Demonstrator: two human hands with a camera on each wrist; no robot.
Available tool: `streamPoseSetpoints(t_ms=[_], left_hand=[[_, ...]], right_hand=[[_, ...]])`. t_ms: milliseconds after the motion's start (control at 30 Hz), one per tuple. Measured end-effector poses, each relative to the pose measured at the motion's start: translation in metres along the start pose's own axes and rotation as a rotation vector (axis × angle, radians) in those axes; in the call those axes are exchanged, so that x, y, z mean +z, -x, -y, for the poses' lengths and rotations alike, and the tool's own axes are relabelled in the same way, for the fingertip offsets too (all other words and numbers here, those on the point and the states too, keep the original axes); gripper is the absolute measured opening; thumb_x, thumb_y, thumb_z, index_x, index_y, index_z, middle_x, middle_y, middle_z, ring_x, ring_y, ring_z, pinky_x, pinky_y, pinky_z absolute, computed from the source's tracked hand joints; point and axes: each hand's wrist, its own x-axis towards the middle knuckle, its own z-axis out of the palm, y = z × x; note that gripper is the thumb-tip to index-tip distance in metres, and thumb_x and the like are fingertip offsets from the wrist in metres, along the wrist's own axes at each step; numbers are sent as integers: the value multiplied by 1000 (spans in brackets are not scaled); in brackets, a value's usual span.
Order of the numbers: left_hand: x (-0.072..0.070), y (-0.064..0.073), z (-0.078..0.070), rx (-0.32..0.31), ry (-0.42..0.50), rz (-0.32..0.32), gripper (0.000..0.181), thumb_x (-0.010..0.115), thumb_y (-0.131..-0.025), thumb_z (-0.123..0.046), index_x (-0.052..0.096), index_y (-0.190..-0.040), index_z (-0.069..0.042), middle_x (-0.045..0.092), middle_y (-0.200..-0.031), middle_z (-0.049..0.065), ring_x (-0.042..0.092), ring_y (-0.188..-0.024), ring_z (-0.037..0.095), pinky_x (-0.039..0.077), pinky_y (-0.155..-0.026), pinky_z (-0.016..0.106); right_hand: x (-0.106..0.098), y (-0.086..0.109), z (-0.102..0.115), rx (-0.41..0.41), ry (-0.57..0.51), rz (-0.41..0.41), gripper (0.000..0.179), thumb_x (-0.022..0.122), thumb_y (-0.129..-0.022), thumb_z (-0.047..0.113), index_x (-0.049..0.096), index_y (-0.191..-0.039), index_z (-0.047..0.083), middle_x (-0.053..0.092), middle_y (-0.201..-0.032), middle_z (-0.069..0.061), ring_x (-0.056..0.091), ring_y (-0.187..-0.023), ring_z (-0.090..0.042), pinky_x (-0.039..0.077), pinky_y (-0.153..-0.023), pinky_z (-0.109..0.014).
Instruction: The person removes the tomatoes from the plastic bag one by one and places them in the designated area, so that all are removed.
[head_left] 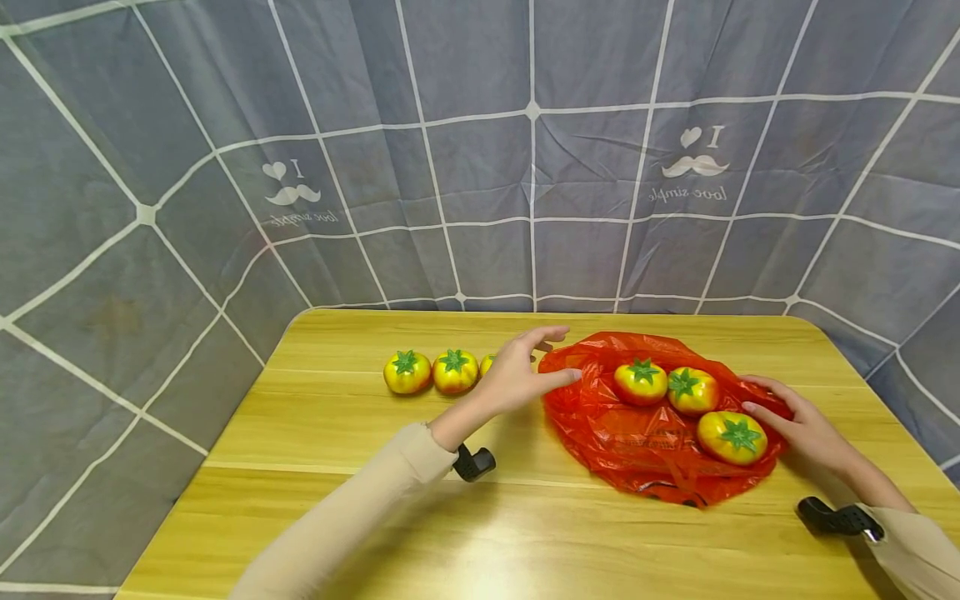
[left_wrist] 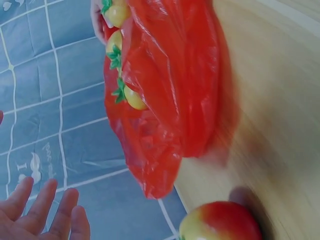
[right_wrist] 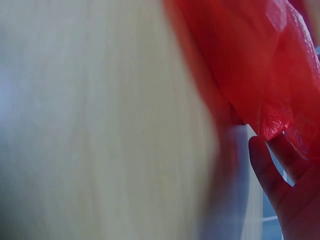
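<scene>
A red plastic bag [head_left: 600, 433] lies spread on the table with its mouth open. Three glossy yellow-red tomatoes [head_left: 641, 383] with green star-shaped tops sit in it. Over the bag's left edge my left hand [head_left: 517, 375] hovers with fingers spread and nothing between them. My right hand [head_left: 810, 429] holds the bag's right edge, the thumb on the near side and the fingers behind, beside the nearest tomato [head_left: 732, 438]. In the right wrist view, the thumb [right_wrist: 267, 172] meets the red plastic.
Left of the bag, more tomatoes stand in a row on the wooden table [head_left: 300, 433]: one at the far left [head_left: 407, 372], another beside it [head_left: 455, 371], and a third [head_left: 487, 363] partly hidden by my left hand. A grey checked curtain [head_left: 480, 167] hangs behind the table.
</scene>
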Motion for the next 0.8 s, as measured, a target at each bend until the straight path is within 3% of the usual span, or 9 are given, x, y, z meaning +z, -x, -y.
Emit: streamPoseSetpoints(t_ms=[200,400,800], left_hand=[[11,-10,-8,9,9,29,60,74,-83,-32,52,-137,-15,56,-138,4,53,-123,27,47,-100,43],[23,-20,-12,10,-20,50,60,73,-84,-35,52,-137,-16,57,-136,2,54,-123,24,46,-100,33],[47,-39,-14,11,15,85,60,73,-83,-34,52,-137,-15,59,-132,7,56,-118,23,48,-91,25]], right_hand=[[0,0,2,-7,25,-7,39,54,-95,0,45,-133,-4,48,-118,36,46,-104,22,38,-81,2],[0,0,1,-5,9,-15,40,54,-94,-1,46,-133,-3,50,-118,35,48,-103,21,39,-81,1],[-1,1,0,1,-27,-3,42,53,-94,-3,45,-135,-1,53,-117,33,51,-102,18,42,-80,-1]])
